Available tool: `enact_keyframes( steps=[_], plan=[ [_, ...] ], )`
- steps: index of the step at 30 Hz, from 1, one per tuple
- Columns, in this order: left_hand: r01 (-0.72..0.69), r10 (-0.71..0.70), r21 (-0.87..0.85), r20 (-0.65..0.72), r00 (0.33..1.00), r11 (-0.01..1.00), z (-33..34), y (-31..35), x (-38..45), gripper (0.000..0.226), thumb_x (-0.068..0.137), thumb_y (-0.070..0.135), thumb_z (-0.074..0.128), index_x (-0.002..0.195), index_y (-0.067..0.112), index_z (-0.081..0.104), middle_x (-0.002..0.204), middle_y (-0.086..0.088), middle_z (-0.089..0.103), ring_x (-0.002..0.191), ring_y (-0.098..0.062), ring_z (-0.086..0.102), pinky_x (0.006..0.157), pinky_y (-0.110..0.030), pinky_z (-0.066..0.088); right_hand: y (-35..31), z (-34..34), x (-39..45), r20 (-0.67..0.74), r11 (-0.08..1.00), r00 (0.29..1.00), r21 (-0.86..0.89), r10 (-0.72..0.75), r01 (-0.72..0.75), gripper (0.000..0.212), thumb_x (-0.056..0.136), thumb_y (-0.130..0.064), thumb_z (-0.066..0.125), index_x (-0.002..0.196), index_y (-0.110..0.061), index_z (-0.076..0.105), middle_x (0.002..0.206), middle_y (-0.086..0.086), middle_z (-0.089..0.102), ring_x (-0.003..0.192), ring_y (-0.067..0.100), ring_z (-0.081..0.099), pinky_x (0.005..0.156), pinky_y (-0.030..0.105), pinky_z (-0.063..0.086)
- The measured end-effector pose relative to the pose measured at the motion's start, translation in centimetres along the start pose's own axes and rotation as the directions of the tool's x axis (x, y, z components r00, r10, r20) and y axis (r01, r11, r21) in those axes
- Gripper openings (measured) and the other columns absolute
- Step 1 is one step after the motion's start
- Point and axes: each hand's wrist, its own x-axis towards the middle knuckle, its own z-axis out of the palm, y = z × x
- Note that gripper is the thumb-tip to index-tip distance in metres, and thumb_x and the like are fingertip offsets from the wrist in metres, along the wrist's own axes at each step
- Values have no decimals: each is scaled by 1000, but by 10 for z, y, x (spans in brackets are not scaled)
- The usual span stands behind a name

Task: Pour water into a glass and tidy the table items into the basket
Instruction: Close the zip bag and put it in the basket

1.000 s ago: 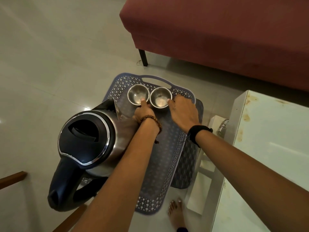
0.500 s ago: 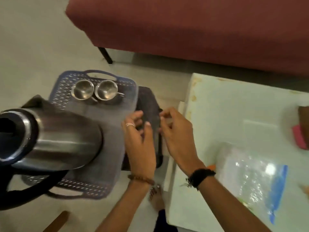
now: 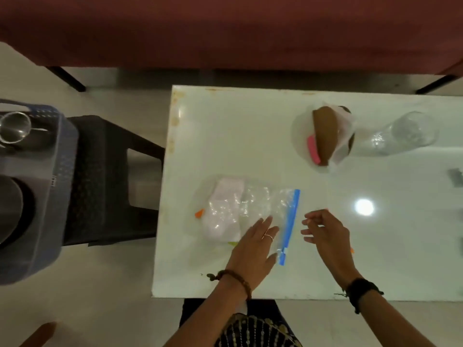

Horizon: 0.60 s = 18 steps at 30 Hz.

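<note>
A clear zip bag [image 3: 240, 214] with a blue seal strip lies on the white table [image 3: 225, 136], with pale items inside. My left hand [image 3: 253, 249] lies flat over its near end, fingers straight. My right hand [image 3: 325, 236] hovers just right of the blue strip, fingers loosely curled and holding nothing. A clear glass [image 3: 406, 132] lies on its side at the far right. A plastic bag with a brown and pink object [image 3: 325, 136] sits beside it. The grey basket [image 3: 50, 196] stands on a dark stool [image 3: 105, 181] at the left, holding a steel cup [image 3: 15, 130] and the kettle [image 3: 10, 209].
A maroon sofa [image 3: 225, 31] runs along the far side of the table. Small orange pieces [image 3: 199, 213] lie by the zip bag. A grey object [image 3: 456, 177] pokes in at the right edge. Pale floor lies between stool and table.
The view swung right from the basket to the table. Both hands left the cups in the basket and moved over the table to the zip bag.
</note>
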Motion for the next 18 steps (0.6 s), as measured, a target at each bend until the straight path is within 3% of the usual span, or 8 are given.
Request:
enact_keyframes(
  steps=[4, 6, 9, 12, 15, 16, 18],
  plan=[
    [-51, 13, 304, 127, 992, 951, 35, -1, 19, 81, 85, 39, 55, 146, 21, 5, 156, 0, -11, 144, -23, -11, 115, -39, -8, 33, -12, 10, 70, 979, 986, 128, 153, -161, 13, 87, 6, 50, 91, -3, 57, 87, 19, 64, 76, 25, 62, 69, 32, 48],
    [-54, -8, 384, 160, 987, 922, 47, -2, 23, 84, 84, 38, 56, 146, 21, 2, 156, -3, -11, 143, -27, -11, 115, -44, -8, 46, -11, 11, 115, 978, 977, 83, 180, -190, 14, 85, 4, 52, 90, -8, 57, 82, 15, 65, 84, 30, 62, 76, 39, 47],
    [-81, 1, 494, 162, 987, 866, 55, -5, 24, 76, 88, 31, 53, 146, 20, 5, 157, -6, -5, 144, -29, -5, 115, -46, -4, 56, -7, 9, 153, 980, 971, 36, 186, -194, 15, 84, -1, 55, 96, -10, 58, 88, 15, 68, 90, 30, 64, 79, 41, 50],
    [-123, 54, 497, 150, 987, 859, 51, -2, 19, 54, 92, 28, 45, 142, 18, 27, 156, -5, 15, 144, -24, 11, 116, -47, 5, 57, -5, 6, 153, 985, 975, 32, 162, -168, 18, 86, -2, 52, 101, -10, 57, 95, 15, 68, 91, 27, 64, 80, 38, 51],
    [-141, 231, 490, -128, 965, 860, 39, 10, 9, 30, 80, 22, 66, 109, 20, 65, 125, -1, 62, 117, -15, 57, 102, -49, 38, 50, -12, -3, 143, 998, 989, -48, -26, 34, 26, 87, 5, 45, 105, -11, 55, 105, 10, 65, 93, 24, 63, 82, 32, 51],
    [-122, 258, 443, -261, 930, 888, 35, 14, 7, 23, 76, 19, 70, 99, 19, 70, 113, 1, 69, 106, -14, 64, 96, -51, 43, 45, -16, -6, 152, 989, 982, -78, -112, 125, 32, 85, 9, 44, 106, -13, 55, 108, 6, 64, 97, 21, 61, 83, 29, 49],
    [-92, 243, 325, -462, 853, 941, 24, 22, -1, 18, 82, 20, 59, 94, 16, 72, 104, -1, 72, 100, -16, 67, 100, -48, 42, 32, -24, -15, 203, 937, 932, -119, -300, 328, 44, 83, 11, 44, 111, -20, 56, 116, -1, 61, 108, 14, 56, 90, 24, 44]
  ],
)
